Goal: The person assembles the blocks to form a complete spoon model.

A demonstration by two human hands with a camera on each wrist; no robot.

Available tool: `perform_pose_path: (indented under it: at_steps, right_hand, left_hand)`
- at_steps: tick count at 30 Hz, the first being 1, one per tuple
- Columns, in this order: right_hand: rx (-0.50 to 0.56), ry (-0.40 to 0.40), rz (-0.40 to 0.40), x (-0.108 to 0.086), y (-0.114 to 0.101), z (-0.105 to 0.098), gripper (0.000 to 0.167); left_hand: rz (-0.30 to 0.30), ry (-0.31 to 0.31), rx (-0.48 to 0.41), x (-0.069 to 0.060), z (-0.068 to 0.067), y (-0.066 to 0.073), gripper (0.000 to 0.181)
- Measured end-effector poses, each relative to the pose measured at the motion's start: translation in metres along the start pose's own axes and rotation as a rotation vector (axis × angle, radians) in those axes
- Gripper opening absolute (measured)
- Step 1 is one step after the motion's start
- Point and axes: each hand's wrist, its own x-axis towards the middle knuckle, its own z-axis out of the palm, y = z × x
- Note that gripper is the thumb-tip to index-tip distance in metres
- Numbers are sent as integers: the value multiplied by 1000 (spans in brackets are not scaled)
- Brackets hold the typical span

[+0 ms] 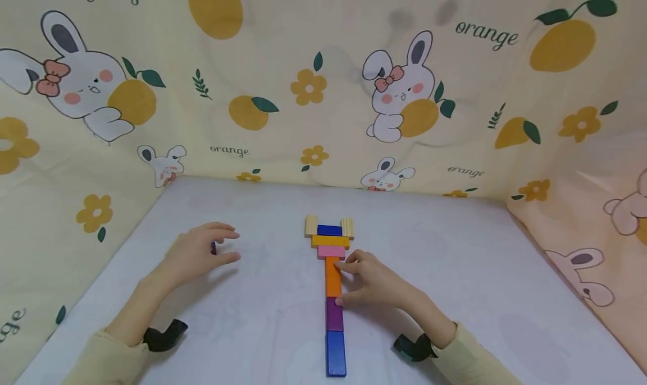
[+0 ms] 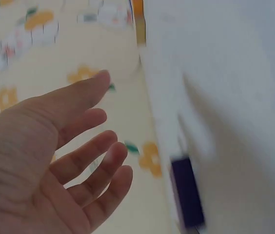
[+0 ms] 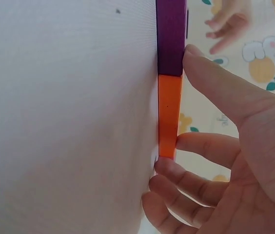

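A line of wooden blocks lies on the white table: a blue block (image 1: 336, 353) nearest, then a purple block (image 1: 335, 314) and an orange block (image 1: 333, 277). Crosswise beyond them are a pink block (image 1: 331, 252) and a yellow block (image 1: 330, 241). My right hand (image 1: 376, 281) touches the line's right side, thumb by the purple block, index finger on the orange one. Off to the left, my left hand (image 1: 194, 253) is raised with fingers loosely bent, holding nothing. Another dark purple block (image 2: 187, 192) sits apart from it on the table, mostly hidden in the head view.
At the far end, a blue block (image 1: 329, 230) lies between pale wood pieces (image 1: 311, 226). Patterned cloth (image 1: 283, 48) hangs around the back and sides of the table (image 1: 263, 329). Each wrist carries a black strap mount (image 1: 165, 335).
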Motion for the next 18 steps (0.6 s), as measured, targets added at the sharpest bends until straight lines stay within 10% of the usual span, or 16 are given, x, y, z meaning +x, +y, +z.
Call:
perform_pose_path:
  at_steps: [9, 18]
  right_hand:
    - [-2, -12, 28, 3, 0, 2, 78]
    - [-5, 4, 18, 0, 1, 2, 77]
  left_hand:
    - [-94, 22, -54, -29, -20, -58, 51]
    - [-139, -1, -85, -38, -26, -76, 53]
